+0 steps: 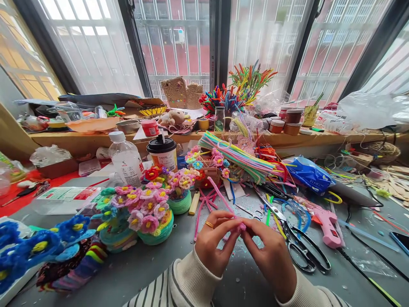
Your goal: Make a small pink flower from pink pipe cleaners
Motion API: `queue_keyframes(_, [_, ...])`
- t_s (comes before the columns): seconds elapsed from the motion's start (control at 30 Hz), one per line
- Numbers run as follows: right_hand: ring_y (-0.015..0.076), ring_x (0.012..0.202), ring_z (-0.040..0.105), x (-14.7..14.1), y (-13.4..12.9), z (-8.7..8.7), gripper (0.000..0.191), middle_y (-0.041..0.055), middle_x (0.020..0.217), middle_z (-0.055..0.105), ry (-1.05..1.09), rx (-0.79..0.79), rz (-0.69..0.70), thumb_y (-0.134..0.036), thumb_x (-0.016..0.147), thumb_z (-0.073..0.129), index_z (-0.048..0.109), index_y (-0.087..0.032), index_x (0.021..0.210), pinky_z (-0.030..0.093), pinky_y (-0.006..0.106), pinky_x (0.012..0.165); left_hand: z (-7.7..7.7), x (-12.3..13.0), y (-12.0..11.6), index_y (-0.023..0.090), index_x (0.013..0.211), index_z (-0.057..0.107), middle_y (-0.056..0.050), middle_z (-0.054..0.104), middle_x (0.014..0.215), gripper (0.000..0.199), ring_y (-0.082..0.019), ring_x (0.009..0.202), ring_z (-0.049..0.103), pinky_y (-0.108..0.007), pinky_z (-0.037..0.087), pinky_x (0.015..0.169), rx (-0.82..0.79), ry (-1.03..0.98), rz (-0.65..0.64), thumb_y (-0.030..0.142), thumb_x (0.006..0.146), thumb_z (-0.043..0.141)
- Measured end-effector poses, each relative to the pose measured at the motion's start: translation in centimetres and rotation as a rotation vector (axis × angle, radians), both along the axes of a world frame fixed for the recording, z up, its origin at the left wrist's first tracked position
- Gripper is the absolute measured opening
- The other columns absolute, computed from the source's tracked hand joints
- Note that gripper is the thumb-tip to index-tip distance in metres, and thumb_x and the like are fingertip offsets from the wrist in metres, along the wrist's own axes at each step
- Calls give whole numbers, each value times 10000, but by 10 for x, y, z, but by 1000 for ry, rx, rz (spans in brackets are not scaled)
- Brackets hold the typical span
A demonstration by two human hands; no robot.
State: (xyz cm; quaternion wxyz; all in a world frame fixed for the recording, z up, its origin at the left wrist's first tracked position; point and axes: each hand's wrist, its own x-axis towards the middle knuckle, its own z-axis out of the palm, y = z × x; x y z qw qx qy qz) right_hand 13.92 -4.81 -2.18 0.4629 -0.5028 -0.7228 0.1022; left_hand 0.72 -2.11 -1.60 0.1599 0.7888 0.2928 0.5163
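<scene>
Both hands meet low in the centre of the frame, wrists bent inward, forearms entering from the bottom edge. The left hand [212, 243] and right hand [271, 258] pinch a pink stem [223, 198] between thumbs and fingertips; its free length slants toward the upper left. Below lies a grey table [124, 275], with flowers [149, 204] at centre left, scissors [295, 243] and a glue gun [329, 226] at right. A cluttered ledge [72, 138] and barred windows [174, 47] fill the upper frame.
</scene>
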Motion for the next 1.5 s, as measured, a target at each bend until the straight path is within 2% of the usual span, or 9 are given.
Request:
queue_keyframes(0.23, [178,696,591,2,1,2,205,63,783,642,8,-29,-44,-163,750,431,586,-190,883,465,273,624,-13,0,3,149,899,541,-49,553,783,190,-102,652,575,-187,518,557,-122,-19,1,120,724,471])
queue_keyframes(0.47, [179,650,588,-2,0,0,206,58,733,643,51,-90,-25,-163,740,455,607,-200,875,460,273,595,-8,1,0,121,710,585,-58,603,632,110,-116,590,579,-193,496,535,162,88,131,94,707,478])
queue_keyframes(0.6, [169,608,585,-4,0,-3,192,53,728,641,230,-176,-21,-190,739,466,617,-197,857,467,265,575,-7,4,-4,124,798,588,-70,622,679,152,-125,627,591,-202,500,562,189,113,131,81,712,470])
queue_keyframes(0.77, [154,555,585,-3,1,-1,210,43,706,651,493,-345,13,-280,740,472,620,-178,850,479,242,528,1,2,-5,132,908,552,-66,636,787,234,-134,731,587,-225,493,662,96,53,107,78,684,514])
queue_keyframes(0.87, [165,606,589,-3,-1,2,209,50,757,648,429,-287,40,-268,724,494,616,-181,869,478,253,566,2,0,-4,144,847,575,-54,636,766,201,-121,727,585,-211,491,662,111,15,75,48,685,503])
queue_keyframes(0.97, [179,682,584,-4,-3,3,211,65,825,635,263,-172,4,-217,711,501,599,-178,894,467,265,621,0,-2,-3,135,843,582,-62,634,764,212,-113,722,586,-190,491,652,162,-5,76,27,675,510])
queue_keyframes(1.13, [179,699,578,-3,-4,3,195,61,772,632,55,-94,-24,-195,749,441,591,-182,874,449,259,620,-2,-1,-5,121,891,565,-76,635,793,255,-123,743,585,-209,491,681,190,34,101,21,662,520])
queue_keyframes(1.33, [165,654,572,-4,-5,2,186,55,734,627,25,-65,9,-183,774,405,583,-185,829,431,246,598,-5,-2,-7,115,905,553,-93,635,830,257,-131,796,582,-204,489,704,290,96,113,17,671,511])
queue_keyframes(1.5, [155,593,550,-7,-8,1,191,36,629,586,48,-67,18,-179,774,393,563,-188,689,411,229,549,-7,-6,-11,85,924,542,-135,621,846,239,-161,813,578,-232,501,675,381,213,151,62,688,513])
